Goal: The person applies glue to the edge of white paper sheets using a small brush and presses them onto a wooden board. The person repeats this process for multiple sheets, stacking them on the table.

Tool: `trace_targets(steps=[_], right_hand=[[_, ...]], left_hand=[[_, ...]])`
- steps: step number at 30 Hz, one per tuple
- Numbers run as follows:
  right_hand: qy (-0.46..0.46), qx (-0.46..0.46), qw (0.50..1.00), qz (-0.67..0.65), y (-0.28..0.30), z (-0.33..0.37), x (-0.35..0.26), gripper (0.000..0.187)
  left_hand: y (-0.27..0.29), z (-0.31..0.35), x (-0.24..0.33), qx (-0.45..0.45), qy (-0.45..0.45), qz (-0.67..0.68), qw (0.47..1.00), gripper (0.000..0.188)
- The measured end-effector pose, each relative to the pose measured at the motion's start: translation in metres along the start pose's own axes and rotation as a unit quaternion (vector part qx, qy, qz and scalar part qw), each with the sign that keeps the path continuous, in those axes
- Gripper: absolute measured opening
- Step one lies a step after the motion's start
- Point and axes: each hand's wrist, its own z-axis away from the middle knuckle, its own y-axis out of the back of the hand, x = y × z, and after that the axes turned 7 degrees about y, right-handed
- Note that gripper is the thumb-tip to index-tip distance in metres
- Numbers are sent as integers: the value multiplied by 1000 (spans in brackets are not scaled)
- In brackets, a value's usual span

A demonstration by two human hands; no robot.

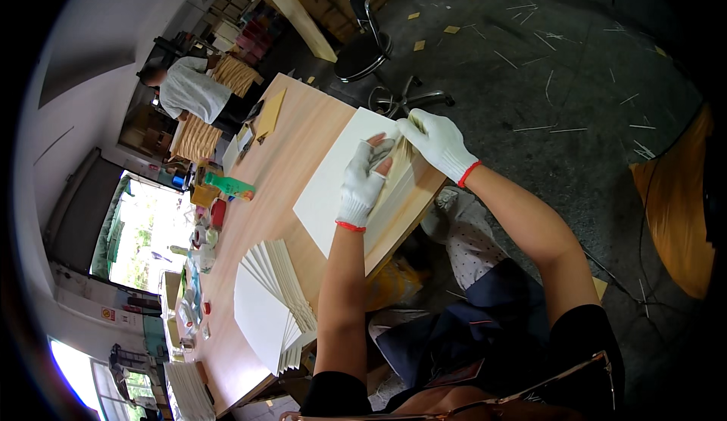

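Both my hands wear white knit gloves with red cuffs. My left hand (365, 180) is over a white board (327, 186) on the wooden table, its bare fingertips and thumb apart and nothing plainly gripped. To its right, my right hand (441, 145) has its fingers closed at the board's right side. Below these fingers hangs a blurred tan, streaky thing (401, 160), between the two hands; its kind cannot be made out. A fanned stack of white boards (261, 311) lies on the table left of my left forearm.
A green bottle (230, 186) and other clutter line the table's (261, 171) left side. Beyond the far end stands a black swivel chair (363, 56). A person (195, 91) works at the far left. Thin white strips (545, 41) litter the dark floor.
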Motion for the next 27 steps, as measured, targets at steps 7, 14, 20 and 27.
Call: trace_targets(steps=[7,14,20,27], right_hand=[[22,17,1000,-3,-3,0,5,46],[-1,0,1000,-4,-3,-2,2,42],[-2,2,1000,-12,0,-1,1,43],[17,27,999,-29,-4,1,5,45]], left_hand=[[0,0,5,6,-21,-110,994,32],[-5,3,10,3,36,-108,993,37],[-6,0,5,16,6,-84,996,40],[-4,-1,2,2,0,-71,997,41]])
